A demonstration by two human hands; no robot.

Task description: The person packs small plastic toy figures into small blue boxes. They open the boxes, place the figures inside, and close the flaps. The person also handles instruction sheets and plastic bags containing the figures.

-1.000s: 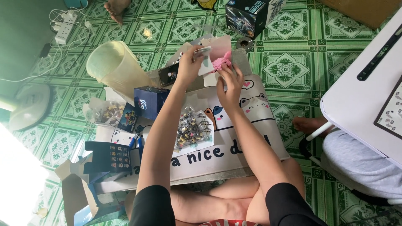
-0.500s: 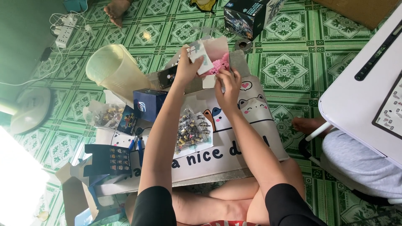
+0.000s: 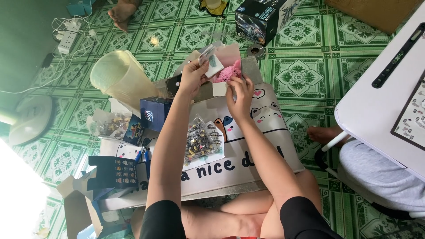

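The left hand (image 3: 191,76) pinches a small clear packet (image 3: 211,62) with a white card inside, raised above the far edge of the lap table (image 3: 265,146). Just beside it, the right hand (image 3: 239,94) is closed on a thin clear bag that runs up to a clump of pink pieces (image 3: 229,71); whether that bag is open I cannot tell. Judging from this, sorting is underway: 1 bag of mixed small parts (image 3: 201,142) lies sealed on the table between the forearms, and another bag (image 3: 108,126) sits to the left (both seemingly untouched). Around them are a blue box (image 3: 155,113), a black box (image 3: 116,171) and a pale plastic bucket (image 3: 119,79) on its side. Another person's foot (image 3: 321,135) rests near the table's right edge, clear of the hands.
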